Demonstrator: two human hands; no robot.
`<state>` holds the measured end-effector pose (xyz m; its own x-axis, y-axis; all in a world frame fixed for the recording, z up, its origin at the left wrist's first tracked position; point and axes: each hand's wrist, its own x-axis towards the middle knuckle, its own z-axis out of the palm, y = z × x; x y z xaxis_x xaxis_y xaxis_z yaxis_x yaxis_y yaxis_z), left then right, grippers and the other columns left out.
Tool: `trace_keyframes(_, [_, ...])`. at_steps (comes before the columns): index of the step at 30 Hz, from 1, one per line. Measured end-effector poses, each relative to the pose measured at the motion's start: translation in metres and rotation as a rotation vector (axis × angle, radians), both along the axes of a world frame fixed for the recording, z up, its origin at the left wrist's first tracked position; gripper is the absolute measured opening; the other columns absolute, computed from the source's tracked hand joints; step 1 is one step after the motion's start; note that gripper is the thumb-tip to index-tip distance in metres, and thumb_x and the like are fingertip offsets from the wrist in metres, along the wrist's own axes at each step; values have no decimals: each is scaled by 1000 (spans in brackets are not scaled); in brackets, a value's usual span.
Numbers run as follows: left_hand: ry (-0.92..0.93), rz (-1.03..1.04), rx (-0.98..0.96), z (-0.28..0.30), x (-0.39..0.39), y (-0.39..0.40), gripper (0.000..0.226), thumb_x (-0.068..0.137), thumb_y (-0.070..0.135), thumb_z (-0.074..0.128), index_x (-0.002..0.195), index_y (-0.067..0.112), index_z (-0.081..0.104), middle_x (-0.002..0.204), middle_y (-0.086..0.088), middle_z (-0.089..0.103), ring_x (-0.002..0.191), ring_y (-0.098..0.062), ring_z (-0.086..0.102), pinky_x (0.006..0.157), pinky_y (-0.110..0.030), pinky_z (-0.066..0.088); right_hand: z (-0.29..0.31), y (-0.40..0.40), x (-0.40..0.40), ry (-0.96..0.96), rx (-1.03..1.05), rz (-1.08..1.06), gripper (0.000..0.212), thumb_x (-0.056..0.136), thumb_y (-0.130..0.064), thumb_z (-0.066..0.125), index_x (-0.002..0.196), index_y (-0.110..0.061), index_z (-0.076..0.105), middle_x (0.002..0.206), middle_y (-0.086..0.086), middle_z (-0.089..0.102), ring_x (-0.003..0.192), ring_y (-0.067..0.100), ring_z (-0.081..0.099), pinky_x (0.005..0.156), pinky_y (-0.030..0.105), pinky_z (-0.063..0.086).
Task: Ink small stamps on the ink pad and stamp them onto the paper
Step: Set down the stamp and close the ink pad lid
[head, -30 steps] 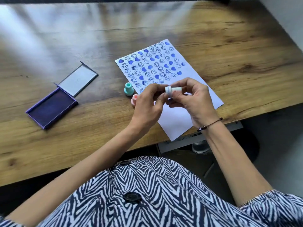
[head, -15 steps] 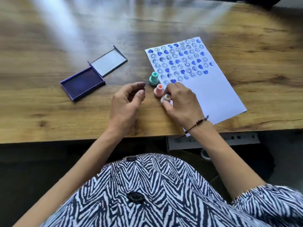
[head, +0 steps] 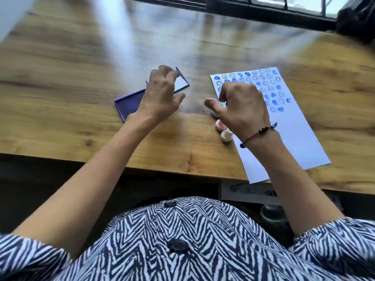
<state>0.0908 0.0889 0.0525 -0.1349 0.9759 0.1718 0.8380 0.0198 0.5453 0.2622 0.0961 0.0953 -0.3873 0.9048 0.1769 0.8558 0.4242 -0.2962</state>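
The white paper [head: 294, 142] lies on the right, its far half covered with several blue smiley and heart prints. Three small stamps stand in a row by its left edge: a white one [head: 226, 135], a pink one [head: 219, 125] and a teal one [head: 214, 114], the last mostly hidden under my right hand [head: 243, 106]. That hand hovers above them with curled fingers, thumb apart, holding nothing. The purple ink pad [head: 129, 106] lies open on the left with its lid [head: 181, 84] flat behind it. My left hand [head: 160, 96] hovers over the pad and lid, fingers spread.
The wooden table [head: 81, 78] has its near edge just before my body. A dark window frame [head: 263, 11] runs along the far side. A grey power strip [head: 249, 191] shows under the table edge below the paper.
My right hand set the white stamp down beside the pink one and rose off it. My left hand moved left and away to the ink pad. The camera view shifted left, and the image is blurred.
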Motion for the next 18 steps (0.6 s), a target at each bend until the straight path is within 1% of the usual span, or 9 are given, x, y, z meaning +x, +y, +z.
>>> trace_keyframes(2, [178, -2, -130, 1, -10, 20, 59, 79, 21, 65, 126, -1, 37, 135, -23, 37, 124, -38, 32, 103, -42, 31, 0, 12, -17, 17, -49, 25, 40, 82, -42, 59, 86, -2, 60, 93, 20, 66, 90, 37, 59, 73, 40, 47])
trace_keyframes(4, [282, 6, -232, 0, -15, 33, 62, 76, 26, 66, 122, -2, 36, 132, -25, 38, 122, -39, 32, 101, -45, 33, -3, 23, -32, 18, -86, 47, 37, 82, -39, 59, 86, -3, 62, 94, 20, 67, 91, 36, 59, 75, 39, 47])
trace_keyframes(6, [333, -2, -295, -2, -17, 41, 60, 75, 28, 66, 118, -3, 38, 126, -26, 43, 118, -40, 36, 96, -46, 37, -7, 29, -43, 13, -114, 59, 33, 83, -36, 59, 87, -4, 63, 95, 20, 67, 93, 36, 59, 73, 37, 46])
trace_keyframes(8, [346, -2, -324, -5, -20, 44, 56, 75, 30, 65, 114, -2, 40, 123, -25, 47, 117, -40, 39, 93, -46, 38, -12, 30, -52, 23, -138, 76, 30, 83, -33, 59, 87, -3, 63, 96, 20, 68, 94, 36, 59, 72, 35, 44])
trace_keyframes(12, [277, -4, -264, -11, -25, 43, 46, 76, 28, 63, 106, -2, 44, 116, -26, 49, 112, -39, 41, 91, -45, 39, -22, 23, -64, 40, -160, 83, 23, 84, -25, 55, 89, -3, 62, 97, 20, 68, 96, 36, 59, 71, 34, 41])
trace_keyframes(14, [217, -10, -223, -11, -26, 40, 50, 74, 26, 63, 108, -5, 44, 115, -28, 49, 111, -41, 42, 93, -46, 39, -27, 19, -66, 98, -173, 70, 23, 84, -23, 54, 90, -3, 62, 96, 20, 68, 95, 35, 59, 71, 34, 41])
trace_keyframes(16, [143, -4, -141, -10, -27, 33, 59, 73, 26, 63, 118, -5, 41, 119, -29, 49, 114, -40, 42, 97, -43, 37, -31, 16, -67, 272, -238, 4, 22, 85, -26, 55, 90, -6, 61, 94, 17, 68, 94, 35, 61, 76, 35, 46])
trace_keyframes(17, [88, 14, -73, -8, -28, 29, 63, 73, 25, 64, 123, -5, 39, 120, -28, 49, 114, -39, 43, 99, -41, 36, -31, 16, -69, 399, -304, -44, 21, 85, -29, 55, 90, -9, 59, 93, 16, 68, 93, 35, 62, 80, 40, 50])
trace_keyframes(18, [20, 35, 1, -4, -29, 24, 65, 74, 24, 65, 125, -4, 38, 119, -27, 51, 113, -38, 45, 99, -38, 35, -31, 15, -70, 540, -387, -93, 20, 87, -32, 53, 90, -12, 57, 91, 13, 66, 91, 35, 63, 80, 45, 53])
